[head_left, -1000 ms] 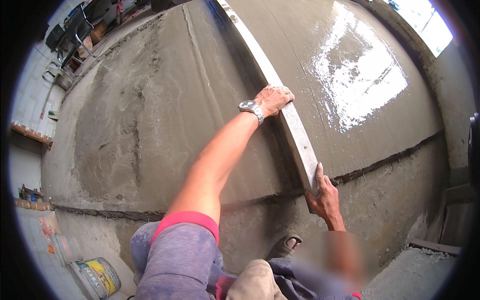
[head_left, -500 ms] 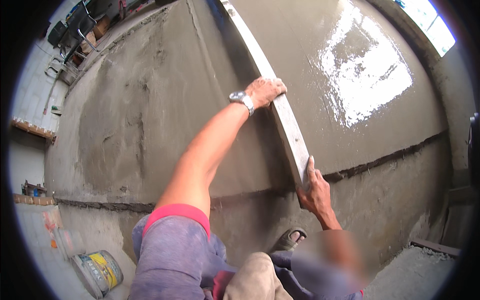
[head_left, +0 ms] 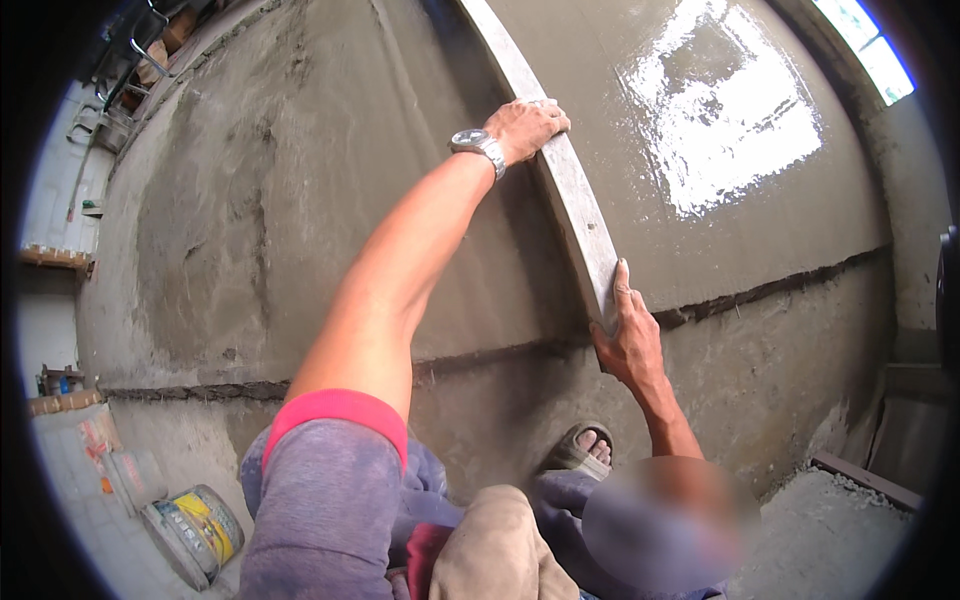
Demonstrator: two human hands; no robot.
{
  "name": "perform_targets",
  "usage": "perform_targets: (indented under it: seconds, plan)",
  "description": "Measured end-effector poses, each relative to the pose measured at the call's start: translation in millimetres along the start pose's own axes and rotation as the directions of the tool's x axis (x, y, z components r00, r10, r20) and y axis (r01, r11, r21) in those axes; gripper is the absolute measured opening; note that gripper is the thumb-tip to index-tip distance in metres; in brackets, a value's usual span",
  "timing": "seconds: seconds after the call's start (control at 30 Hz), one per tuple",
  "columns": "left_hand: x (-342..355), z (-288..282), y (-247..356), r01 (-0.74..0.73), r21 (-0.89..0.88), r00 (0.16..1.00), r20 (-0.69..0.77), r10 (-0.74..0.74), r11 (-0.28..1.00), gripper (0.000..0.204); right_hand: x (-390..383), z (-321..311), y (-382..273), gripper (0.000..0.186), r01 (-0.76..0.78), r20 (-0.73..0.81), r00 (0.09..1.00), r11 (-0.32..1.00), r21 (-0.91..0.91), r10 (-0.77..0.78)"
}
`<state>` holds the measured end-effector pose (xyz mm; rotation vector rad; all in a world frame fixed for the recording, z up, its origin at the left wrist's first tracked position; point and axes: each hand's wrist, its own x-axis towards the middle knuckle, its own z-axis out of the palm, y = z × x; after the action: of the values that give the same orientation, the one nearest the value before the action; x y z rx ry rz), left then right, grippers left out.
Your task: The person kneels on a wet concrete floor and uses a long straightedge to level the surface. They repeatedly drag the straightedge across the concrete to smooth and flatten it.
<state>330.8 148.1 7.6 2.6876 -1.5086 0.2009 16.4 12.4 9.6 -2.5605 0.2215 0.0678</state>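
Observation:
A long, pale straightedge bar (head_left: 580, 205) runs from the top middle of the view down toward me, lying on wet grey mortar (head_left: 690, 240). Partway along it, my left hand (head_left: 527, 130) is closed over the top, fingers curled across the far side. At the near end, my right hand (head_left: 632, 338) grips the bar, with one finger stretched along its right side. The mortar right of the bar looks smooth and shiny; on the left it is duller, with rough dark patches. The bar's far end is cut off by the frame.
A dark, ragged step edge (head_left: 480, 358) crosses in front of me, with lower rough floor (head_left: 480, 430) on my side. My sandalled foot (head_left: 582, 449) stands there. A mortar-stained bucket (head_left: 195, 535) sits at lower left. Chairs and clutter (head_left: 140, 55) line the far left.
The whole view has shifted, so bar, hands, step edge and foot all appear higher. Both hands keep their grip at the same places on the bar.

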Motion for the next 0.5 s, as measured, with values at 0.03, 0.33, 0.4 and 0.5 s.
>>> perform_targets:
  seconds: [0.03, 0.33, 0.4, 0.5]
  plan:
    - [-3, 2, -3, -0.011, 0.004, 1.000, -0.009, 0.011, 1.000, 0.042, -3, 0, -2, 0.098, 0.009, 0.027, 1.000, 1.000, 0.022, -0.009]
    - [-2, -7, -4, 0.086, -0.047, 0.996, 0.042, -0.084, 0.995, 0.045, 5, 2, -3, 0.103, -0.008, 0.101, 0.995, 0.994, 0.109, -0.003]
    - [-3, -6, -9, 0.061, -0.017, 0.996, 0.067, -0.060, 0.998, 0.047, 3, 4, -2, 0.103, 0.003, 0.102, 0.995, 0.989, 0.145, -0.018]
    - [-15, -2, -2, 0.011, -0.049, 0.998, 0.057, -0.008, 0.999, 0.043, -18, 7, -1, 0.102, 0.024, 0.094, 0.995, 0.989, 0.144, -0.038]
